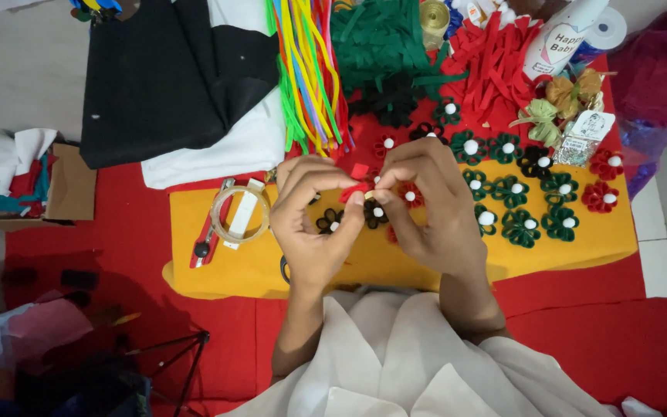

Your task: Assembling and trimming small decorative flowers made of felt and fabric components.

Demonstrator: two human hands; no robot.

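My left hand (312, 220) and my right hand (426, 205) meet over a yellow felt sheet (596, 239). Between their fingertips they pinch a small red felt piece (357, 190), folded or looped. Under and around the hands lie finished felt flowers with white bead centres: green ones (520, 225) to the right, red ones (600, 197) at the far right, black ones (374, 214) just below my fingers. A clear tape roll (238, 214) rests left of my left hand.
A red cloth (580, 324) covers the floor. Pipe cleaners (309, 69), green felt strips (380, 38) and red felt strips (496, 66) lie at the back. Black and white fabric (171, 69) sits back left, next to a cardboard box (67, 185). A cutter (210, 232) lies by the tape.
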